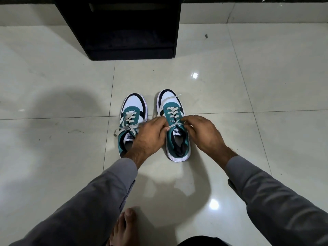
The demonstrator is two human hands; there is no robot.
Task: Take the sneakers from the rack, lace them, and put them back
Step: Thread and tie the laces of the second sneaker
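Observation:
Two teal, white and navy sneakers stand side by side on the tiled floor, toes pointing away from me. The left sneaker (132,110) has its cream lace tied, with loose ends lying across it. Over the right sneaker (174,107) both hands work the cream lace (170,102), one end of which trails over the toe. My left hand (150,135) pinches the lace at the shoe's left side and covers part of the left sneaker's heel. My right hand (202,134) pinches the lace at the right side near the top eyelets.
A black shoe rack (124,27) stands on the floor straight ahead, beyond the sneakers, its shelves dark. My bare foot (124,226) rests at the bottom of the view. Glossy pale tiles surround the shoes on both sides.

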